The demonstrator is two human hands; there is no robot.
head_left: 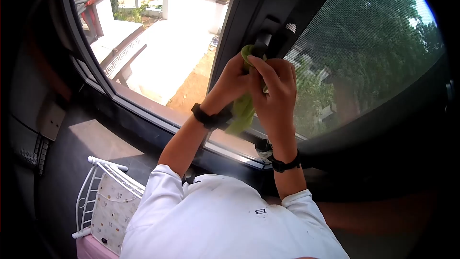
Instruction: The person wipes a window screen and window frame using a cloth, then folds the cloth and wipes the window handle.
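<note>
A green cloth [243, 110] is bunched around the dark window handle [263, 40] on the black frame, its loose end hanging down between my forearms. My left hand [234, 77] grips the cloth from the left side, fingers closed at the handle. On the other side, my right hand [277, 86] has its fingers bent over the same cloth, close against the left. The two hands hide much of the handle's lower part. Each wrist wears a black band, the left band [203, 116] and the right band [286, 164].
A mesh screen [378, 57] covers the right side, with trees beyond. Through the left pane lies a bright paved yard [177, 38]. The window sill track [235, 152] runs below my hands. A white metal-framed chair [85, 201] with a patterned cushion stands at lower left.
</note>
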